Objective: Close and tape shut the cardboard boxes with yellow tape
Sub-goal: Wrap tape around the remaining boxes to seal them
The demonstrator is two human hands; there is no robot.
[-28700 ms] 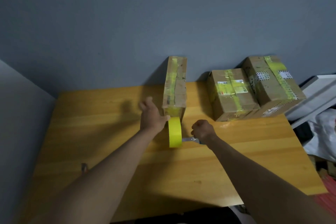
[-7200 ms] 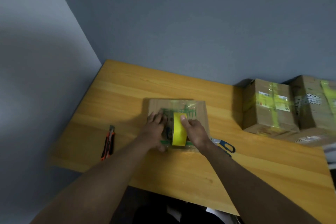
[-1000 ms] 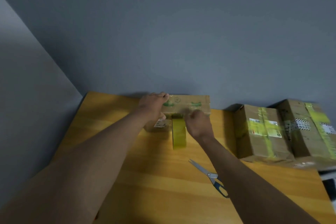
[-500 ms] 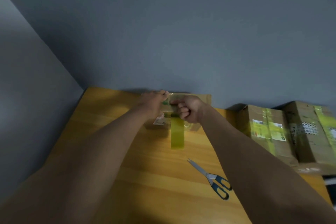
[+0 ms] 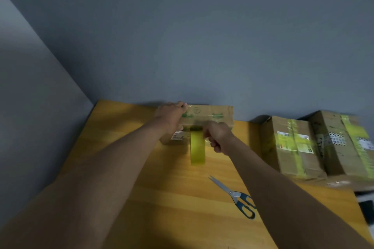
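I watched from the head camera as both hands worked at the cardboard box [image 5: 206, 116], which stood on its edge at the far side of the wooden table [image 5: 162, 198], close against the grey wall [image 5: 202, 36]. I took that box as my landmark. It carried green print on its upper face and a white label low on its left side.

The left hand [image 5: 171, 116] gripped the box at its top left corner, the fingers curled over the upper edge and the thumb on the near face. The right hand [image 5: 218, 136] sat just in front of the box, right of its middle, with the fingers curled in. It touched the roll of yellow tape [image 5: 197, 149], but I could not tell whether it pinched the tape strip or the roll itself. The two hands were apart, with the roll between them.

The roll stood on its rim directly in front of the box, and a short run of tape went up from it onto the near face of the box.

A pair of scissors [image 5: 234, 196] with dark handles lay flat on the table nearer to me than the box and to its right, blades slightly apart and pointing back toward it.

Well to the right of the box stood two taped boxes [image 5: 293, 143], side by side and touching, each crossed with yellow strips.
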